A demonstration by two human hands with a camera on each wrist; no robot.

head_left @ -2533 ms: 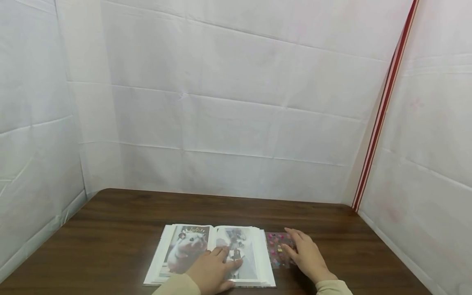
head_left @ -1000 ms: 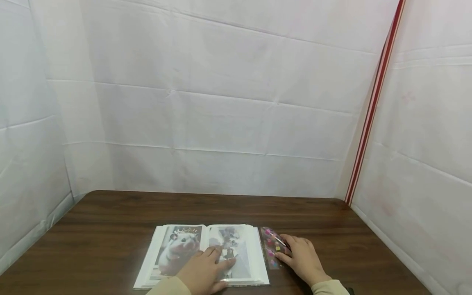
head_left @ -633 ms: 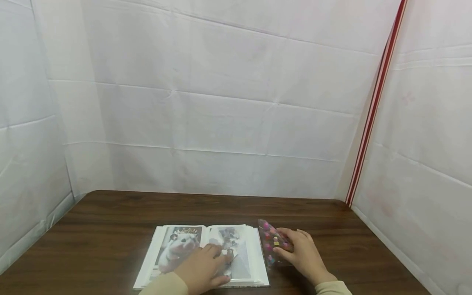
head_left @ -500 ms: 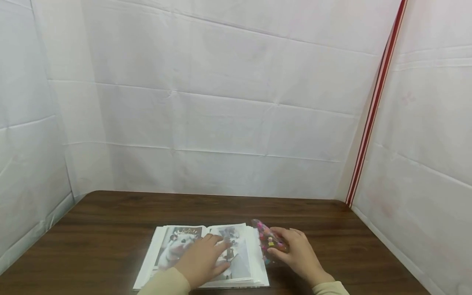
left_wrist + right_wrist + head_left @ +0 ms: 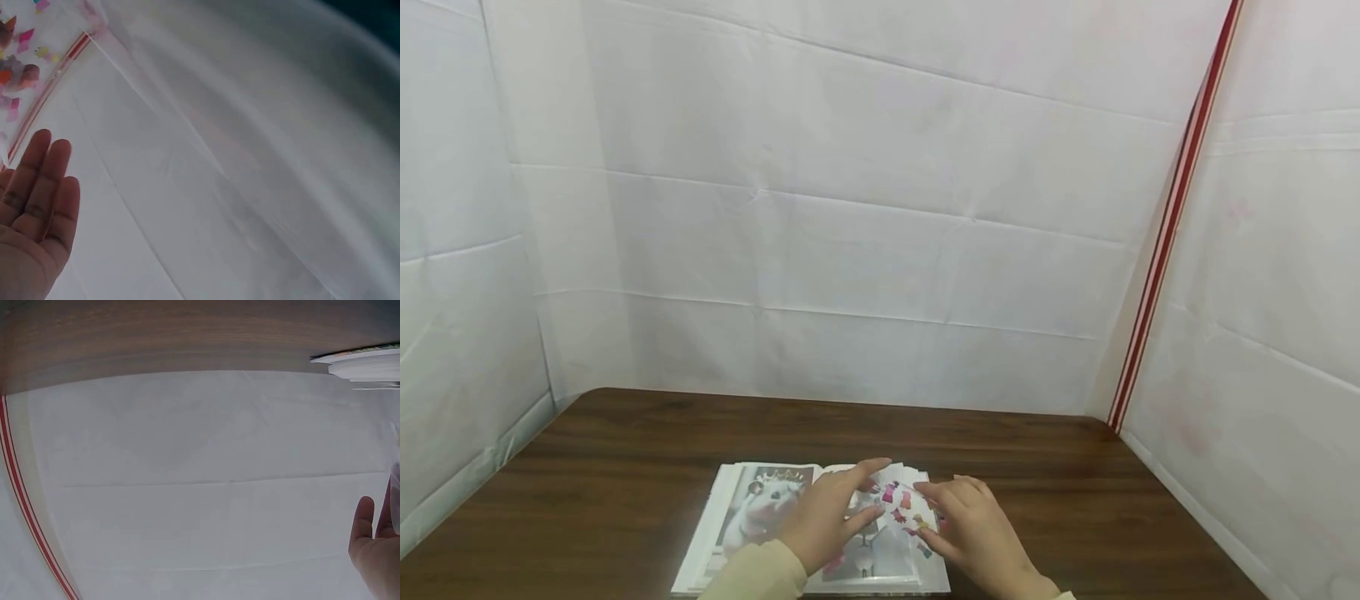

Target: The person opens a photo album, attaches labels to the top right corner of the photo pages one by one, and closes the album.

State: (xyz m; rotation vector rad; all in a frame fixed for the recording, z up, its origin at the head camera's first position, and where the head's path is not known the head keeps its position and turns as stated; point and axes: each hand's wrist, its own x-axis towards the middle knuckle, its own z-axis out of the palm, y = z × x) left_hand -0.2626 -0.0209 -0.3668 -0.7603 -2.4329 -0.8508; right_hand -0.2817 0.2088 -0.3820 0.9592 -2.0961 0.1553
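A photo album (image 5: 700, 567) lies open on the table, with a crowned white rodent pictured on its left page. Over the right page my right hand (image 5: 981, 533) holds a clear sticker sheet (image 5: 901, 504) with small pink, orange and yellow figures, gripping its right side between thumb and fingers. At the sheet's left edge is my left hand (image 5: 823, 517), thumb and index finger spread apart; whether they touch it I cannot tell. In the left wrist view the other fingers (image 5: 40, 187) are straight. Most of my right hand is out of frame in the right wrist view.
The brown wooden table (image 5: 625, 467) extends behind and to both sides of the album. White sheeting (image 5: 865, 250) hangs around its back and sides, with a red-striped band (image 5: 1176, 200) at the right corner.
My right hand has lifted the sticker sheet from the table beside the album and brought it left over the right page. The left hand has risen off that page toward the sheet.
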